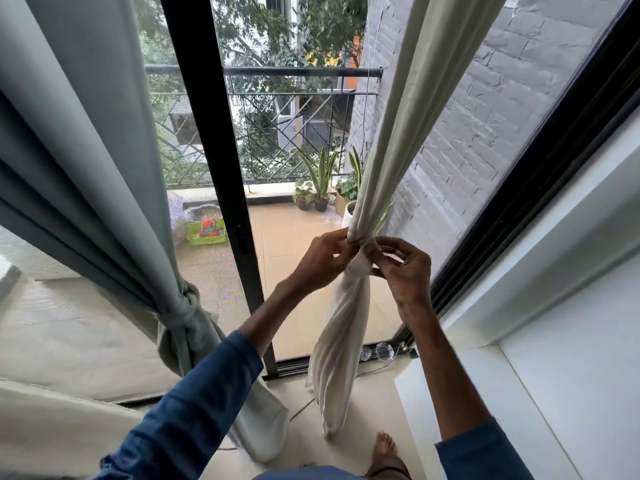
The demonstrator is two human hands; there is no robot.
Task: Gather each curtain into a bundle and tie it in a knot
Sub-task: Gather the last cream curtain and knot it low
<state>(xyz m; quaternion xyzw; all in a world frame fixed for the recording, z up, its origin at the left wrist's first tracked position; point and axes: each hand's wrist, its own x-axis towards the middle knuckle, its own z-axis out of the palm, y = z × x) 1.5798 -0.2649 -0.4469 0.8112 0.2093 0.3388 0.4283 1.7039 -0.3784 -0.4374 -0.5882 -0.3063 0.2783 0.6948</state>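
A cream curtain (391, 133) hangs right of centre, gathered into a narrow bundle with a knot (358, 263) at mid-height. Its loose tail (336, 362) drops to the floor. My left hand (325, 258) pinches the fabric at the top left of the knot. My right hand (403, 268) pinches the knot from the right, fingers partly spread. On the left a grey curtain (86, 150) hangs gathered, with a finished knot (185, 310) low down and its tail reaching the floor.
A black-framed glass sliding door (207, 150) stands behind the curtains, with a balcony, railing and potted plants (320, 188) beyond. A white ledge (485, 410) and wall are at the right. My bare foot (386, 452) is on the tiled floor.
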